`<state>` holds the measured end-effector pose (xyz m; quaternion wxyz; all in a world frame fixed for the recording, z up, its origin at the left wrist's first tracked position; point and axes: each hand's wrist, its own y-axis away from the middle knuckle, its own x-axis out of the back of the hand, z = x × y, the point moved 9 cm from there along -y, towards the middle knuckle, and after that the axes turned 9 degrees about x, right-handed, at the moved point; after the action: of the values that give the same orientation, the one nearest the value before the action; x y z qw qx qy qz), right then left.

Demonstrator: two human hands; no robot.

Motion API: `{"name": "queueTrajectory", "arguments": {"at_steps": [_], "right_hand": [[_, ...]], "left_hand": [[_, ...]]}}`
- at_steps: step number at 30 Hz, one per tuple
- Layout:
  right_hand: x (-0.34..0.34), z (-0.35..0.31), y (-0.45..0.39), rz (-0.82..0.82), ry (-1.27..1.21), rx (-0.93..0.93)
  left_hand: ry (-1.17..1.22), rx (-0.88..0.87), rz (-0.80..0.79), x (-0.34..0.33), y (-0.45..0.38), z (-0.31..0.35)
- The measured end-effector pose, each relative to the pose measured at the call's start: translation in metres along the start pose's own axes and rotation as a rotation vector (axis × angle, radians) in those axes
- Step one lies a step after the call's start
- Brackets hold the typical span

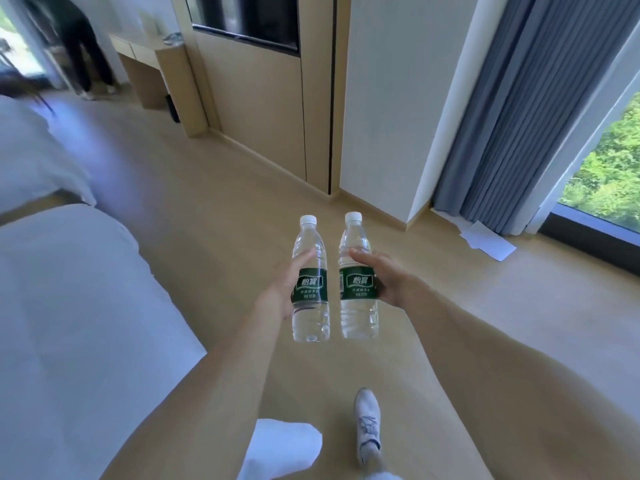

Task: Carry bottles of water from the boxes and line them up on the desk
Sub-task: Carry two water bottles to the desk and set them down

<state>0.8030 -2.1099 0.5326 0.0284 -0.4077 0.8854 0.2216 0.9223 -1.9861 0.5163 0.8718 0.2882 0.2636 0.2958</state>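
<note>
— Above the wooden floor (214,216), what've u got?

— Two water bottles, both upright, side by side w/ a small gap. My left hand (282,289) is wrapped round the left bottle (310,282) at its green label; my right hand (384,278) is clamped on the right bottle (358,278) the same way.

— Around u?

— White bed (69,306) on my left, grey curtain (519,116) far right, my white shoe (367,424) below.
</note>
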Motion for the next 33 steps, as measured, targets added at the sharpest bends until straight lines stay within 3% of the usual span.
{"name": "queueTrajectory", "arguments": {"at_steps": [6, 13, 23, 33], "right_hand": [[-0.018, -0.042, -0.118, -0.155, 0.038, -0.036], [-0.037, -0.090, -0.218, -0.288, 0.098, -0.082], [-0.097, -0.118, -0.348, -0.405, 0.121, -0.102], [-0.213, -0.154, -0.524, -0.423, 0.163, -0.115]], "left_hand": [[0.079, -0.035, 0.233, 0.026, -0.059, 0.074], [0.206, -0.063, 0.357, 0.044, -0.116, 0.143], [0.291, -0.105, 0.409, 0.100, -0.188, 0.228], [0.298, -0.096, 0.410, 0.218, -0.297, 0.366]]}}
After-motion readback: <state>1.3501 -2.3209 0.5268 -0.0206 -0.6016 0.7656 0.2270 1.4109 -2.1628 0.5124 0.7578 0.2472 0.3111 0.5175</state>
